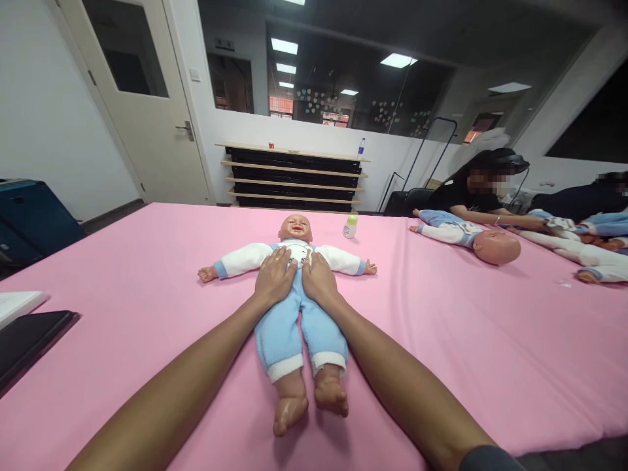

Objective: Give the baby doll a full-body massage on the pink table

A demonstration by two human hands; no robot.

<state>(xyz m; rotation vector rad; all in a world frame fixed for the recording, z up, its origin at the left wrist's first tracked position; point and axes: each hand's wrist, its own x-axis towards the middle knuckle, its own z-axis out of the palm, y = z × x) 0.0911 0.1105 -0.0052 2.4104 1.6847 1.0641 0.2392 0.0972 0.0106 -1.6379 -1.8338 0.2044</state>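
Observation:
A baby doll lies on its back on the pink-covered table, feet toward me and arms spread wide. It wears a white top with blue cuffs and light blue trousers. My left hand rests flat on the left side of its belly and chest, fingers pointing toward the head. On the other side my right hand lies flat in the same way. Both thumbs are near each other over the printed face on the top. Neither hand grips anything.
Beyond the doll stands a small bottle with a green cap. A second doll lies at the right, near a person in a headset. More dolls are at the far right. A black flat case sits at the left edge.

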